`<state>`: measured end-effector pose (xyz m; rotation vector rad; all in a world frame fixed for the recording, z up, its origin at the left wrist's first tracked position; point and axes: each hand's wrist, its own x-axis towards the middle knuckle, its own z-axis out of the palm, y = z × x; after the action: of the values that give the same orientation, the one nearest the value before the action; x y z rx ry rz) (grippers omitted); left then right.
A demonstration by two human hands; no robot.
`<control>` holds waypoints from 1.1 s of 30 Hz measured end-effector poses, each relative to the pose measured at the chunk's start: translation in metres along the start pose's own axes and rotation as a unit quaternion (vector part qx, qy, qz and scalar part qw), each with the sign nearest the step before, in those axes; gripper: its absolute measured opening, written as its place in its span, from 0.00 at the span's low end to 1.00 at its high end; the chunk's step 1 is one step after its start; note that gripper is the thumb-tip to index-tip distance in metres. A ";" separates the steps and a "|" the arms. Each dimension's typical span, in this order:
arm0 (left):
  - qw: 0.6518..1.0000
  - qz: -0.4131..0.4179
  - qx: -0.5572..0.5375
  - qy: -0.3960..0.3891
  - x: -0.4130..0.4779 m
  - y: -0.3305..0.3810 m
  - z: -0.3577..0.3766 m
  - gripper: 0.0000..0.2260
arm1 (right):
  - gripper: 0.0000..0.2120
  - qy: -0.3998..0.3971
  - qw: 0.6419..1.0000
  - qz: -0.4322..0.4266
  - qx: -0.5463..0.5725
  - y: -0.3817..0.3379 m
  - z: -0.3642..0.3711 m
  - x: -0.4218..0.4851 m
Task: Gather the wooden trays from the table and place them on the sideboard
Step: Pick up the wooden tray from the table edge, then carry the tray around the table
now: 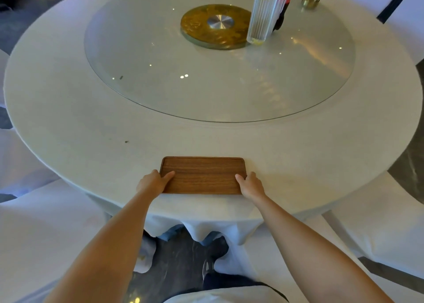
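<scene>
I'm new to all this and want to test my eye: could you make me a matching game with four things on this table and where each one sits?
1. tray
2. clear bottle
3. gold disc
4. brass cup

A. centre of the glass turntable
B. near edge, held by both hands
C. far right, on the cloth
D. upright beside the disc

Pairs: 1-B, 2-D, 3-A, 4-C

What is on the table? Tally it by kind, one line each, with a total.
Wooden tray: 1
Clear bottle: 1
Dark bottle with red label: 1
Small brass dish: 1
Glass turntable: 1
Total: 5
</scene>
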<state>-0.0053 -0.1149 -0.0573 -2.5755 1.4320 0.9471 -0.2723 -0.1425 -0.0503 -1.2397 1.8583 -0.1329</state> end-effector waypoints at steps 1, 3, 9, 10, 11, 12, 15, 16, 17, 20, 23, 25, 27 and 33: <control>1.000 0.002 -0.001 -0.001 0.000 -0.001 0.002 0.25 | 0.24 -0.001 1.000 -0.001 -0.004 0.000 0.000 -0.001; 1.000 0.002 -0.016 -0.002 -0.003 -0.003 0.005 0.24 | 0.24 0.002 1.000 -0.006 -0.012 0.000 -0.001 -0.004; 0.994 -0.004 -0.105 0.031 -0.020 -0.023 0.003 0.21 | 0.26 0.008 0.998 -0.045 -0.040 -0.010 0.003 -0.019; 0.992 -0.007 -0.119 0.042 -0.024 -0.030 0.002 0.21 | 0.27 0.006 0.997 -0.058 -0.046 -0.014 0.005 -0.023; 0.990 -0.012 -0.133 0.053 -0.029 -0.038 0.000 0.20 | 0.27 0.004 0.996 -0.071 -0.052 -0.019 0.007 -0.028; 0.987 -0.015 -0.146 0.066 -0.034 -0.046 -0.003 0.20 | 0.28 0.001 0.995 -0.084 -0.056 -0.026 0.009 -0.033; 0.974 -0.033 -0.196 0.108 -0.053 -0.074 -0.015 0.20 | 0.26 0.000 0.989 -0.134 -0.054 -0.051 0.018 -0.051; 0.967 -0.042 -0.220 0.125 -0.061 -0.085 -0.020 0.19 | 0.24 0.000 0.987 -0.155 -0.052 -0.060 0.023 -0.058; 0.958 -0.051 -0.242 0.142 -0.070 -0.097 -0.025 0.19 | 0.23 -0.001 0.983 -0.176 -0.054 -0.070 0.029 -0.066; 0.934 -0.077 -0.285 0.203 -0.104 -0.139 -0.040 0.19 | 0.23 -0.014 0.969 -0.237 -0.063 -0.098 0.051 -0.098; 0.904 -0.097 -0.322 0.262 -0.146 -0.183 -0.050 0.19 | 0.23 -0.034 0.953 -0.295 -0.068 -0.121 0.079 -0.138; 0.882 -0.117 -0.349 0.294 -0.178 -0.213 -0.054 0.18 | 0.22 -0.050 0.940 -0.329 -0.070 -0.132 0.099 -0.167; 0.862 -0.142 -0.366 0.322 -0.214 -0.245 -0.054 0.18 | 0.21 -0.073 0.927 -0.360 -0.074 -0.139 0.123 -0.199; 0.837 -0.245 -0.310 0.378 -0.328 -0.347 -0.041 0.19 | 0.21 -0.141 0.885 -0.433 -0.092 -0.144 0.208 -0.298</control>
<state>0.1607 0.3174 0.0653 -3.7980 0.3944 0.3239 0.0111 0.0952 0.0747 -2.0340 0.9734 -0.2434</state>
